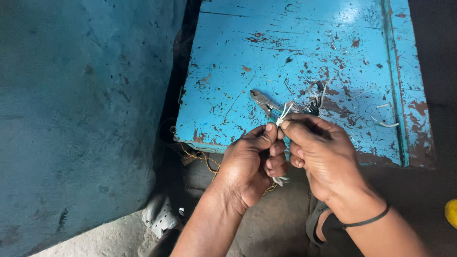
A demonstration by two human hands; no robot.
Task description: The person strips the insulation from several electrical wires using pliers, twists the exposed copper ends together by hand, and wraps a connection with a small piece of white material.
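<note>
From the head camera I see my left hand (251, 166) and right hand (320, 154) meeting just in front of the near edge of a chipped, rust-flecked blue painted metal panel (266, 57). Both are closed in a pinch on the same bundle of thin white wires (283, 113): the left thumb and forefinger grip it from one side, the right fingertips from the other, touching. The wire ends fan upward above the fingers, and a short tail pokes out below the left fist. Grey metal pliers (263, 102) lie on the panel just behind the hands. Loose white wire scraps (386, 123) lie well apart to the right. A thin black band (366, 221) circles my right wrist.
</note>
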